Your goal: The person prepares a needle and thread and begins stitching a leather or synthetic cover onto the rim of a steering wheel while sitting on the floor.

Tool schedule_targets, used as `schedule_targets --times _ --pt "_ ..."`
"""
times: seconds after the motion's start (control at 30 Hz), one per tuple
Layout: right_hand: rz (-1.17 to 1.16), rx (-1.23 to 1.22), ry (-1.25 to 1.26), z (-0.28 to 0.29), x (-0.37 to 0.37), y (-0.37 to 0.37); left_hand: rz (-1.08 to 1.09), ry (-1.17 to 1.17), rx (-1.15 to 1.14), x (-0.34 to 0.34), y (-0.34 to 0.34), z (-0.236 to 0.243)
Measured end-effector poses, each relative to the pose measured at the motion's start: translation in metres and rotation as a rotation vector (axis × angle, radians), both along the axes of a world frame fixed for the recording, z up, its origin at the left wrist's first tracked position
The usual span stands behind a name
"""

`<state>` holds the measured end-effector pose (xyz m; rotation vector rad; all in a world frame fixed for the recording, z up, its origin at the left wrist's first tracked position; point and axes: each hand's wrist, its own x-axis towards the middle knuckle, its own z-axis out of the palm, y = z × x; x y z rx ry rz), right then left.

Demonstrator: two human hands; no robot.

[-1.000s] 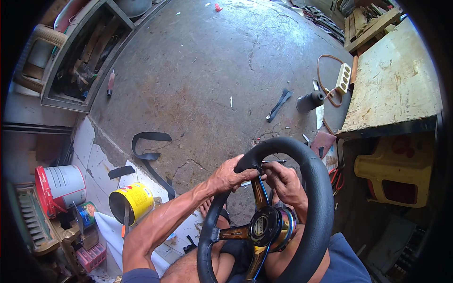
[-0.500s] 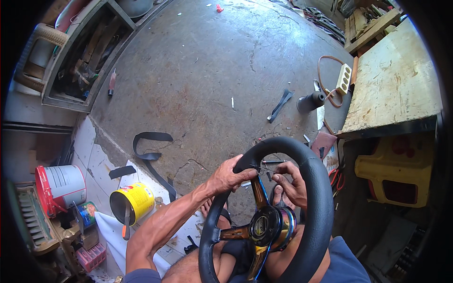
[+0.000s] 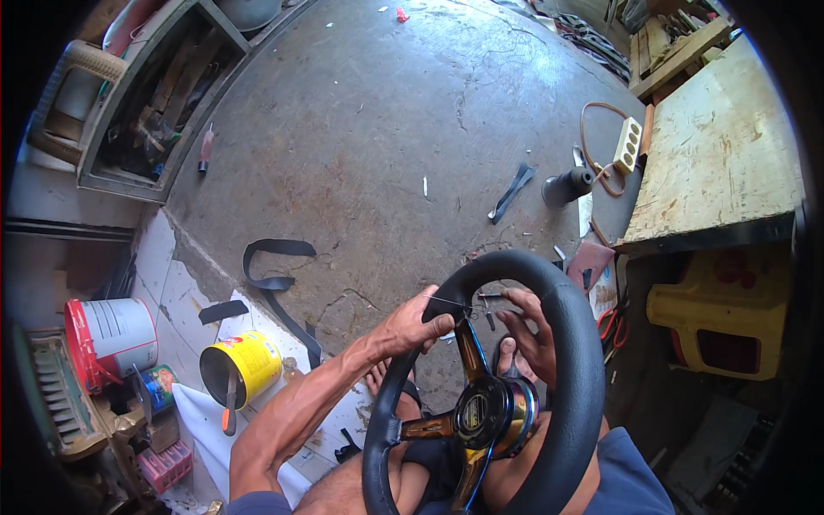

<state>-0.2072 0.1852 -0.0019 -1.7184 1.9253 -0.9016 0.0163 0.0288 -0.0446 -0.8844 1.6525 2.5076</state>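
Note:
A black-covered steering wheel with bronze spokes and a round hub stands tilted over my lap. My left hand is wrapped round its rim at the upper left, thumb on the inner side. Thin dark thread crosses the rim there and tangles by the top spoke. Inside the wheel's opening is my right hand, its thumb and fingers apart, close to the thread. The wheel's right rim hides part of that hand.
A yellow can with a knife across its mouth and a white-and-red bucket stand at left. Black strips lie on the floor ahead. At right are a dark bottle, a power strip, red-handled scissors and a worn table.
My right thumb and fingers have parted from their pinch near the thread. My left thumb has shifted slightly down along the rim, and the thread lies differently. The wheel has hardly moved.

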Motion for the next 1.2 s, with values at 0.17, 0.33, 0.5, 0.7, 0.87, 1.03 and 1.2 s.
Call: schedule_targets --times 0.17,0.33,0.5,0.7,0.87,1.03,1.2 --pt "0.064 0.007 0.022 0.047 0.025 -0.043 -0.058 -0.032 -0.047 -0.006 -0.005 0.012" --pt "0.12 0.02 0.147 0.047 0.04 -0.067 -0.092 -0.116 -0.073 -0.003 -0.004 0.012" --pt "0.407 -0.026 0.27 0.04 0.051 -0.092 -0.103 -0.206 -0.135 -0.003 0.012 -0.031" --pt "0.335 -0.477 0.025 0.073 0.103 -0.153 -0.086 -0.229 0.021 0.002 0.013 -0.036" --pt "0.185 -0.709 -0.347 0.08 0.094 -0.184 -0.034 -0.263 0.094 0.013 0.007 -0.027" --pt "0.234 -0.604 -0.629 0.077 0.092 -0.18 0.192 -0.232 0.098 0.041 0.003 -0.033" --pt "0.167 -0.136 -1.048 0.038 0.085 -0.169 0.347 -0.367 -0.037 0.053 -0.007 -0.032"
